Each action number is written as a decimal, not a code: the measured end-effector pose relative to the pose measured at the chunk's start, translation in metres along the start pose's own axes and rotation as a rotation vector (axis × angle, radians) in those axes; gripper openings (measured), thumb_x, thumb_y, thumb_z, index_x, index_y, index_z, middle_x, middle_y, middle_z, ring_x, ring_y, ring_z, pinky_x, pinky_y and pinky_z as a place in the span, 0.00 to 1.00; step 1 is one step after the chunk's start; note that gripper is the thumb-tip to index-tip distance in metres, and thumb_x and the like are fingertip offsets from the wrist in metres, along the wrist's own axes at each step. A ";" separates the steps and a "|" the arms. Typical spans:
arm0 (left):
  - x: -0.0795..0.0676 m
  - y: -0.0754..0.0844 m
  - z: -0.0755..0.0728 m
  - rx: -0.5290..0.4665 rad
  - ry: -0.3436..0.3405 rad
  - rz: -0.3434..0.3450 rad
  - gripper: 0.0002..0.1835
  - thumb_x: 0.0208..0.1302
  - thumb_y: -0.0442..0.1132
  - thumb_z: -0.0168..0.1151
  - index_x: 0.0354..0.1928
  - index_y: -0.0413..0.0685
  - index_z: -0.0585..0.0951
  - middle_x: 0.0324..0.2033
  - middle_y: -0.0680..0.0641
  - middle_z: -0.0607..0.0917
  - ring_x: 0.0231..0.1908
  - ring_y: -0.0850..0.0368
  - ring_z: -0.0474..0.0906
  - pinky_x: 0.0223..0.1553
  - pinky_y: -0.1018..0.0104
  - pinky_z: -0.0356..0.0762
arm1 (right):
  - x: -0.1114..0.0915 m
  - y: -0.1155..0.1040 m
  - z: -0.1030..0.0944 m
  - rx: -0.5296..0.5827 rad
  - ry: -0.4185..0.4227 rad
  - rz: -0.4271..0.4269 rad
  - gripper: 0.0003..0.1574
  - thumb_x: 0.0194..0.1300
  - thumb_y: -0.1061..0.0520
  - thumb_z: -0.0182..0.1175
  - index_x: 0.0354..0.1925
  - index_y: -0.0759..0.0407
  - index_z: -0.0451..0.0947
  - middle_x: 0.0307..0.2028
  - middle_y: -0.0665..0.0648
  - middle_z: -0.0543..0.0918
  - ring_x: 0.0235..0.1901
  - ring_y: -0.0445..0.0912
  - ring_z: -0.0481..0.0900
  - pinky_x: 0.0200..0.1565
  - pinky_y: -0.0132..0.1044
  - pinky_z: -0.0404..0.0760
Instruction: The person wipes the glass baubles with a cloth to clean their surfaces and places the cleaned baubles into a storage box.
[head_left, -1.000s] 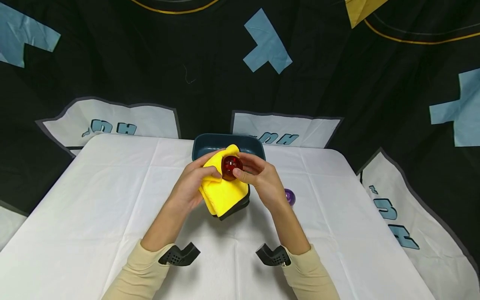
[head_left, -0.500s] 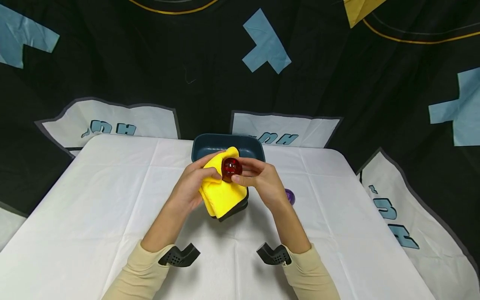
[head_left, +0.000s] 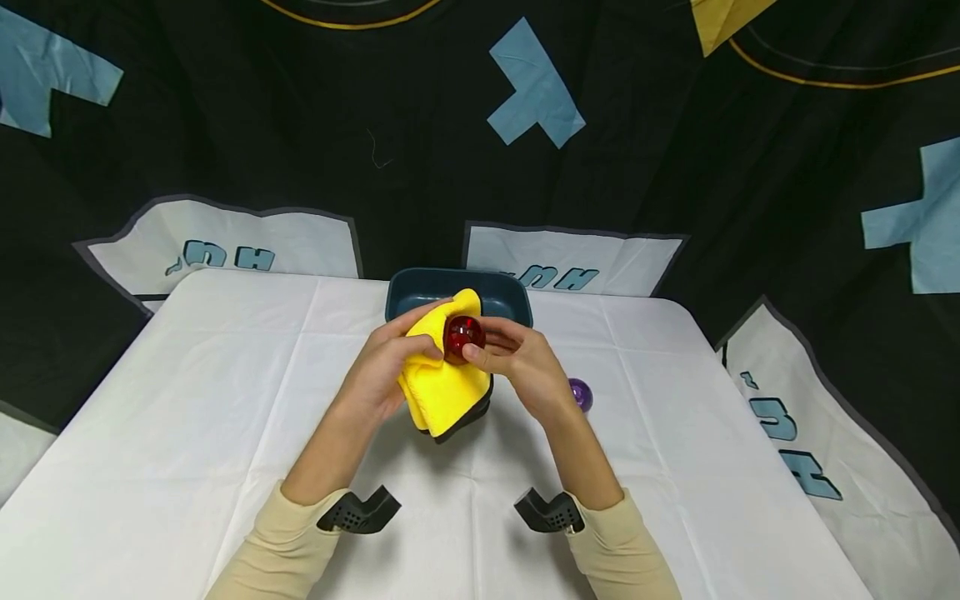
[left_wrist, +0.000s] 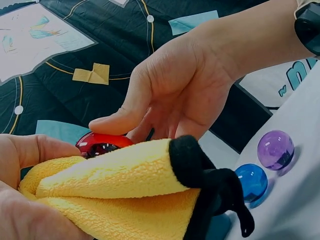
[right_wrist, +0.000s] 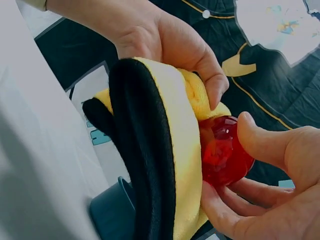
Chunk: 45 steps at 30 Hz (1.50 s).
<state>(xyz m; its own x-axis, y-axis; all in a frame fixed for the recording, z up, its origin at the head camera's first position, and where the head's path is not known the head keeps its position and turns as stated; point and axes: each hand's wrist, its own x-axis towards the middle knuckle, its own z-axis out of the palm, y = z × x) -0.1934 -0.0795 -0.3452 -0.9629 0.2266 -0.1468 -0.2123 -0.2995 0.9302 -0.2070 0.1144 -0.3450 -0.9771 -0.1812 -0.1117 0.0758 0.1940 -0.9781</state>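
Note:
A clear red ball (head_left: 464, 338) is up above the table between the two hands. The right hand (head_left: 527, 367) holds it by thumb and fingertips on its right side. The left hand (head_left: 382, 367) grips a folded yellow cloth (head_left: 446, 396) with a black underside, thumb on top near the ball. In the right wrist view the cloth (right_wrist: 187, 165) lies against the ball's (right_wrist: 225, 150) left side and the left thumb sits just above. The left wrist view shows only the top of the red ball (left_wrist: 102, 144) over the cloth's fold.
Behind the hands stands a dark teal tray (head_left: 405, 283) at the table's back edge. A purple ball (head_left: 581, 394) rests on the white tablecloth (head_left: 247, 400) beside the right wrist. Near it, a blue ball (left_wrist: 251, 182) shows in the left wrist view.
The red ball and right hand have moved slightly down in the head view, and the cloth's lower right corner has drawn in a little. The left hand stays nearly in place.

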 end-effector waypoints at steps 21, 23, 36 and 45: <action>-0.003 0.023 -0.031 -0.025 0.134 0.045 0.35 0.62 0.29 0.55 0.71 0.65 0.73 0.67 0.51 0.68 0.64 0.49 0.64 0.50 0.66 0.83 | 0.016 -0.004 -0.003 0.358 0.190 -0.065 0.29 0.58 0.60 0.73 0.57 0.65 0.78 0.51 0.64 0.84 0.43 0.49 0.89 0.50 0.38 0.85; -0.004 0.024 -0.035 -0.041 0.142 0.041 0.35 0.63 0.29 0.54 0.71 0.66 0.73 0.68 0.52 0.67 0.65 0.49 0.64 0.51 0.66 0.83 | 0.023 -0.007 -0.005 0.370 0.209 -0.073 0.31 0.57 0.60 0.74 0.58 0.65 0.78 0.51 0.63 0.84 0.42 0.48 0.89 0.50 0.38 0.85; -0.005 0.028 -0.046 -0.056 0.179 0.029 0.34 0.65 0.31 0.56 0.71 0.71 0.73 0.69 0.54 0.66 0.66 0.50 0.64 0.56 0.65 0.81 | 0.095 -0.024 -0.018 0.170 0.331 -0.088 0.34 0.54 0.55 0.77 0.59 0.58 0.80 0.49 0.62 0.83 0.38 0.46 0.87 0.48 0.35 0.86; -0.005 0.032 -0.055 -0.052 0.224 0.017 0.35 0.64 0.30 0.56 0.70 0.72 0.73 0.69 0.54 0.65 0.66 0.50 0.62 0.55 0.66 0.81 | 0.137 -0.002 -0.014 -0.034 0.392 -0.069 0.32 0.52 0.56 0.78 0.54 0.64 0.82 0.49 0.66 0.86 0.45 0.51 0.85 0.48 0.39 0.86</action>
<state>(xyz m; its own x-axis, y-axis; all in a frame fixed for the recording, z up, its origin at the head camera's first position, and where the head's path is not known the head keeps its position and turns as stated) -0.2041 -0.1409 -0.3335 -0.9782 0.0110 -0.2075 -0.1981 -0.3507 0.9153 -0.3438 0.1024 -0.3556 -0.9819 0.1858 0.0365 0.0069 0.2276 -0.9737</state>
